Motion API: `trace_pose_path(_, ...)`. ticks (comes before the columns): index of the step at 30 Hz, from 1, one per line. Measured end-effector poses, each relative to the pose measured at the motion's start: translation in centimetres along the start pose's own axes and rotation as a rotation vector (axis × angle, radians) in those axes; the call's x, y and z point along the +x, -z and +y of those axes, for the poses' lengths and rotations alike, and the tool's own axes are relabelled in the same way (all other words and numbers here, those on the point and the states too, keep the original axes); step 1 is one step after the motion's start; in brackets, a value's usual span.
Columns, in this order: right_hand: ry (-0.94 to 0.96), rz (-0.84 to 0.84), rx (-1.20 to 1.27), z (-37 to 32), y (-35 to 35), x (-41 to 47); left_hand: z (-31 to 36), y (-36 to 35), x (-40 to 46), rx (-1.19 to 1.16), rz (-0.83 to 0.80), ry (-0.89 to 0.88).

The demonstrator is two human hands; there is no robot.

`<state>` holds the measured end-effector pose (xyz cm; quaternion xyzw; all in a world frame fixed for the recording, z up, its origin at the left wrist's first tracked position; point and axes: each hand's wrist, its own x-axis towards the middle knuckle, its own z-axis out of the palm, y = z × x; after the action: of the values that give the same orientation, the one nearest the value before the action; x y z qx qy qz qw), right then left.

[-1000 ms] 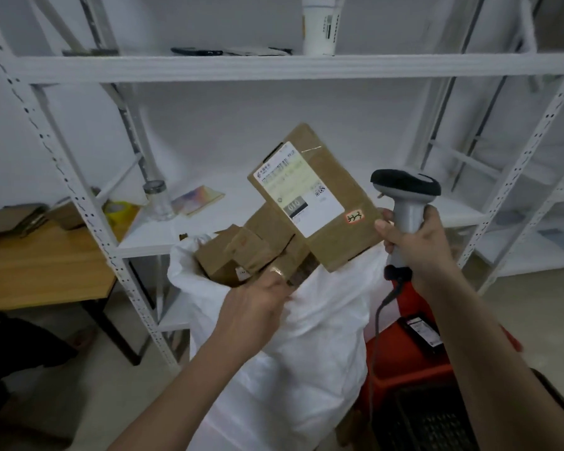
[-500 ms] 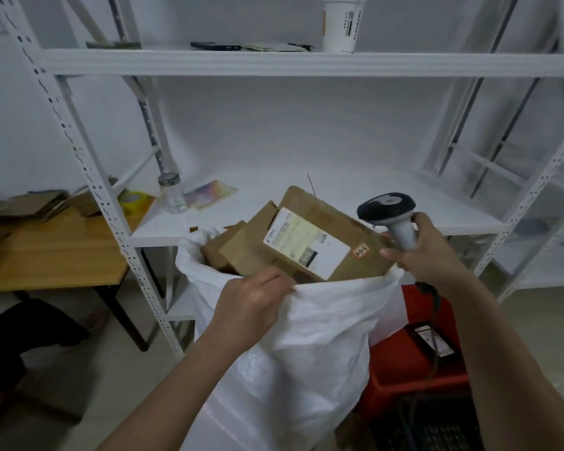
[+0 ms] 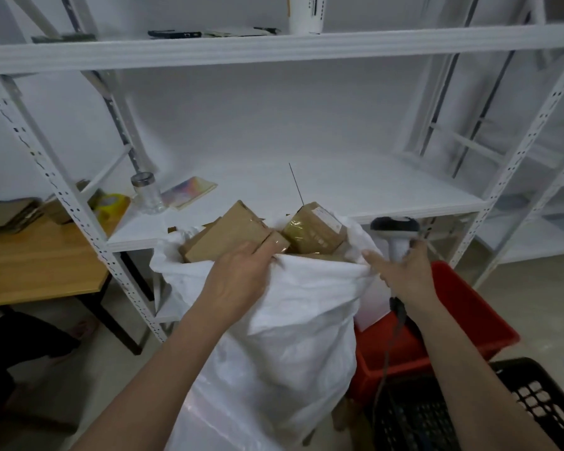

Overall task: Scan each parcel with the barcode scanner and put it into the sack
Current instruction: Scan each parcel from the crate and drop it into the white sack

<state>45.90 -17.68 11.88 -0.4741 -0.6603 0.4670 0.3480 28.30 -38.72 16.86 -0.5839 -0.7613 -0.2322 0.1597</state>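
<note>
A white woven sack (image 3: 284, 336) stands in front of me, filled to its mouth with several brown cardboard parcels (image 3: 225, 234). One taped parcel (image 3: 313, 231) with a label pokes out at the right of the opening. My left hand (image 3: 238, 281) grips the near rim of the sack, its fingers over the edge against a parcel. My right hand (image 3: 401, 271) holds the grey-handled barcode scanner (image 3: 396, 231) upright by its handle, while its forefinger hooks the sack's rim at the right. The scanner's cable hangs down along my forearm.
A white metal shelf rack (image 3: 339, 190) stands behind the sack, with a glass jar (image 3: 147, 193) and a booklet on it. A red crate (image 3: 469, 320) and a black crate (image 3: 518, 402) sit at the right. A wooden table (image 3: 39, 265) is at the left.
The labelled flat parcel that my left hand held up has gone down into the sack. My left hand now grips the sack's rim, and my right hand has come down to the rim with the scanner.
</note>
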Motion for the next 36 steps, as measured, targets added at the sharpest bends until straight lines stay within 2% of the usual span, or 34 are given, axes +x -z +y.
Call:
trace_pose_path(2, -0.230, 0.021, 0.049, 0.9, -0.1, -0.3, -0.2, -0.4, -0.2, -0.019, -0.042, 0.124)
trace_pose_path(4, -0.392, -0.070, 0.065, 1.6, -0.1, -0.5, -0.9, -0.9, -0.2, -0.043, -0.052, 0.180)
trace_pose_path(6, -0.451, -0.158, 0.113, 2.1, -0.1, -0.7, -1.2, -1.1, 0.1, -0.077, -0.027, 0.171)
trace_pose_path(8, -0.472, -0.178, 0.186, 2.2, -0.3, -1.0, -1.4, -1.4, 0.1, -0.103, -0.014, 0.148)
trace_pose_path(11, -0.441, -0.133, 0.312, 1.6, -0.4, -0.9, -1.9, -1.7, -0.1, -0.126, -0.076, 0.151)
trace_pose_path(15, -0.318, 0.009, 0.486, -0.3, 0.6, 0.1, -2.6, -1.9, -0.1, -0.141, -0.124, 0.161)
trace_pose_path(21, -0.112, 0.244, 0.567, -1.6, 0.3, -1.3, -2.0, -1.9, 0.4, -0.136, -0.065, 0.189)
trace_pose_path(23, -0.114, 0.229, 0.513, -2.1, 0.3, -1.5, -1.3, -1.8, 0.6, -0.141, 0.016, 0.144)
trace_pose_path(25, -0.194, 0.148, 0.454, -2.3, 0.4, -1.4, -0.2, -2.0, 0.8, -0.156, 0.048, 0.080)
trace_pose_path(29, -0.262, 0.060, 0.496, -1.0, 1.5, -1.1, 3.2, -3.3, 1.3, -0.124, 0.092, -0.143)
trace_pose_path(32, -0.284, 0.048, 0.501, 0.8, 3.9, -0.5, 6.4, -5.0, 1.6, -0.138, 0.125, -0.286)
trace_pose_path(36, -0.291, 0.094, 0.483, 3.2, 9.0, 1.1, 11.7, -8.8, 2.2, -0.193, 0.073, -0.540)
